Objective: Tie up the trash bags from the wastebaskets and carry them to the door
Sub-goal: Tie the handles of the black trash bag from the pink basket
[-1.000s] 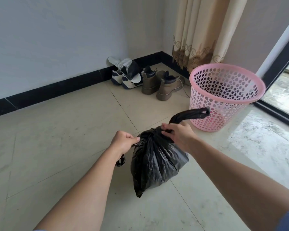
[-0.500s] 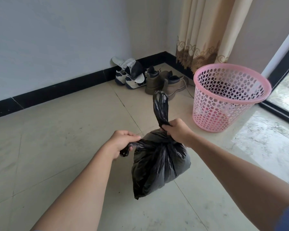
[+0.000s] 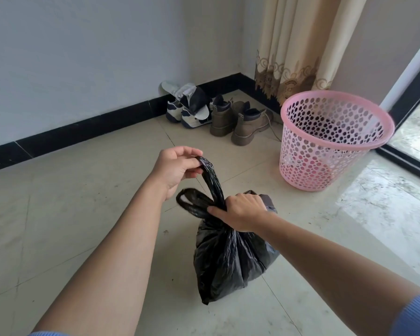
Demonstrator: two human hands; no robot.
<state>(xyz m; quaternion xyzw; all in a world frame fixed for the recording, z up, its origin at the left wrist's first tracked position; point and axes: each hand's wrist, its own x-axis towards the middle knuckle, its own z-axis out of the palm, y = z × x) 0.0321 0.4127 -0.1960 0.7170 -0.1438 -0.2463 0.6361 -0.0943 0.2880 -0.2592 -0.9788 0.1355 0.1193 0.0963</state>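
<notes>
Bag (image 3: 228, 263), at 7 o'clock of the basket (image 3: 301, 151), has its neck gripped in the right hand (image 3: 240, 212); the left hand (image 3: 177, 168) pinches one handle (image 3: 211, 178) running toward 11 o'clock, the free loop (image 3: 189, 202) lying at the right hand's 9 o'clock.

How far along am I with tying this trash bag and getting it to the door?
Done: the black trash bag is out of the pink wastebasket, its mouth gathered. In hand: your right hand grips the neck while your left hand pinches one handle strip pulled up; the other loop sticks out loose, so no finished knot shows. Left: tighten the knot and carry it to the door.
</notes>
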